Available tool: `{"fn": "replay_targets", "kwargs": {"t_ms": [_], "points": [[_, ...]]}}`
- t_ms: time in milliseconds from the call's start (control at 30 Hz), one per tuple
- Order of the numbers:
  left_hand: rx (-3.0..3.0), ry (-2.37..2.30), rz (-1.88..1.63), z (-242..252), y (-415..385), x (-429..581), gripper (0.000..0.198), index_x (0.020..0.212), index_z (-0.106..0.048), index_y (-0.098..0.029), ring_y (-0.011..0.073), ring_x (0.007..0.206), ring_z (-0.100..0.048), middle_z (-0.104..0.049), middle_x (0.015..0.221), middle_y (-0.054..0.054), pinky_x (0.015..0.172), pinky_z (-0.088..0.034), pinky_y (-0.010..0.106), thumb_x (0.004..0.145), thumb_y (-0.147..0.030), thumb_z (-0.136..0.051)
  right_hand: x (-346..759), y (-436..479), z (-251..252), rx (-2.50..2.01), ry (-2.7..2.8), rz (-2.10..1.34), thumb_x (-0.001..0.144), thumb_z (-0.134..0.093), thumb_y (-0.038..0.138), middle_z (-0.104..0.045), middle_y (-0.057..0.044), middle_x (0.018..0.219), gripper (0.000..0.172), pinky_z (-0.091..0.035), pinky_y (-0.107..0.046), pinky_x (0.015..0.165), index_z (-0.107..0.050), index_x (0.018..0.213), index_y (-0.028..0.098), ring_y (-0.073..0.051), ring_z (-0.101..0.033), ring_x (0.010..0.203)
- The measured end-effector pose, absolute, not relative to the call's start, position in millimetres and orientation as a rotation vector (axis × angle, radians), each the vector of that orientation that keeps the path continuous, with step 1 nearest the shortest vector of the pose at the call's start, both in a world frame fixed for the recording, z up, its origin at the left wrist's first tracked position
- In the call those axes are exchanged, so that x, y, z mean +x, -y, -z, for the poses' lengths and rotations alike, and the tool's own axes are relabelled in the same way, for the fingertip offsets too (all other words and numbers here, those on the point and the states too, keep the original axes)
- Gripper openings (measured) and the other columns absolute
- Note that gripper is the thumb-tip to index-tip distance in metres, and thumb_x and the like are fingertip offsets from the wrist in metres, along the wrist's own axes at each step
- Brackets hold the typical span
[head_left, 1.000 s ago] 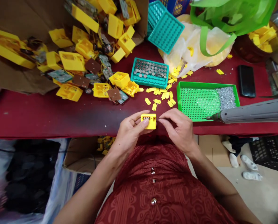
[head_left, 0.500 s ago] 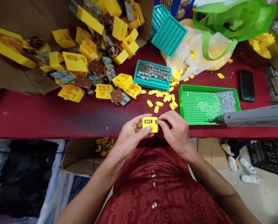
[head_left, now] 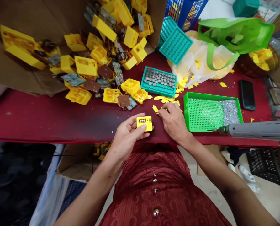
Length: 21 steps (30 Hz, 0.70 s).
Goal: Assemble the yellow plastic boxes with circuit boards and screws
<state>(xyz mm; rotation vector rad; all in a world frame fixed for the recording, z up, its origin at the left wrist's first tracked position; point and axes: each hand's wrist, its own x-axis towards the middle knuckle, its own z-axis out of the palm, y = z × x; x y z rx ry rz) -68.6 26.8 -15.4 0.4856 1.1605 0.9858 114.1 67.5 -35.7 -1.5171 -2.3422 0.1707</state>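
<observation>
My left hand (head_left: 128, 133) grips a small yellow plastic case (head_left: 144, 124), thumb on its front face and fingers behind. Silvery button cells (head_left: 142, 121) sit in a row in the case's open slot. My right hand (head_left: 175, 121) is apart from the case, its bent fingertips down among small yellow covers (head_left: 155, 109) on the table. Those fingers are drawn together, and whatever is between them is hidden. Just beyond lies a teal tray (head_left: 159, 91) holding many button cells in its dimples.
A green perforated tray (head_left: 188, 125) with tiny silver screws (head_left: 229, 111) stands right of my right hand, an electric screwdriver (head_left: 252, 129) reaching over its front edge. A phone (head_left: 247, 95) lies behind. Yellow housings with wired circuit boards (head_left: 85, 65) spill from a cardboard box (head_left: 27, 78) at left.
My right hand has left the yellow case and moved forward to the small covers. My left hand still holds the case, now slightly further left. The whole view has shifted a little.
</observation>
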Motion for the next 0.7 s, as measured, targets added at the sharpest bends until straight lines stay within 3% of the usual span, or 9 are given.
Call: {"fn": "replay_targets", "kwargs": {"t_ms": [133, 233, 333, 467, 700], "points": [[0.513, -1.164, -1.017, 21.0, -26.2, -66.7, 0.056, 0.12, -0.063, -0.014, 0.014, 0.083, -0.07, -0.073, 0.101, 0.005, 0.071, -0.06, 0.025, 0.069, -0.024, -0.084, 116.2, -58.5, 17.5, -1.41, 2.087, -0.541, 0.099, -0.049, 0.017, -0.065, -0.007, 0.09, 0.025, -0.052, -0.033, 0.08, -0.073, 0.105, 0.017, -0.016, -0.061, 0.084], [0.584, -1.166, -1.017, 22.9, -26.1, -64.6, 0.055, 0.122, -0.062, -0.014, 0.014, 0.086, -0.068, -0.073, 0.106, 0.006, 0.077, -0.058, 0.026, 0.071, -0.023, -0.081, 116.4, -44.9, 2.0, -1.361, 1.859, -0.957, 0.096, -0.051, 0.014, -0.065, -0.002, 0.092, 0.027, -0.055, -0.028, 0.075, -0.07, 0.113, 0.022, -0.01, -0.064, 0.075], [0.679, -1.162, -0.991, 21.3, -25.7, -61.2, 0.057, 0.129, -0.056, -0.013, 0.0166, 0.096, -0.068, -0.071, 0.115, 0.011, 0.085, -0.056, 0.029, 0.076, -0.019, -0.075, 110.2, -35.1, -5.3, -1.401, 1.528, -1.317, 0.087, -0.063, 0.019, -0.067, 0.001, 0.085, 0.015, -0.056, -0.025, 0.066, -0.067, 0.101, 0.021, -0.009, -0.066, 0.067], [0.84, -1.198, -0.953, 19.2, -23.0, -56.1, 0.056, 0.131, -0.054, -0.011, 0.0203, 0.104, -0.067, -0.07, 0.121, 0.014, 0.09, -0.054, 0.033, 0.078, -0.017, -0.069, 102.3, -35.5, -3.9, -1.449, 1.408, -1.399, 0.078, -0.069, 0.02, -0.065, 0.004, 0.068, 0.007, -0.052, -0.022, 0.057, -0.062, 0.08, 0.018, -0.008, -0.062, 0.06], [1.137, -1.351, -0.906, 16.9, -12.3, -53.7, 0.047, 0.129, -0.063, -0.02, 0.023, 0.097, -0.069, -0.074, 0.114, 0.01, 0.084, -0.053, 0.034, 0.083, -0.021, -0.067, 103.6, -40.6, -4.4, -1.467, 1.337, -1.457, 0.073, -0.07, 0.022, -0.063, 0.003, 0.066, 0.011, -0.055, -0.022, 0.051, -0.061, 0.077, 0.017, -0.009, -0.062, 0.056]]}}
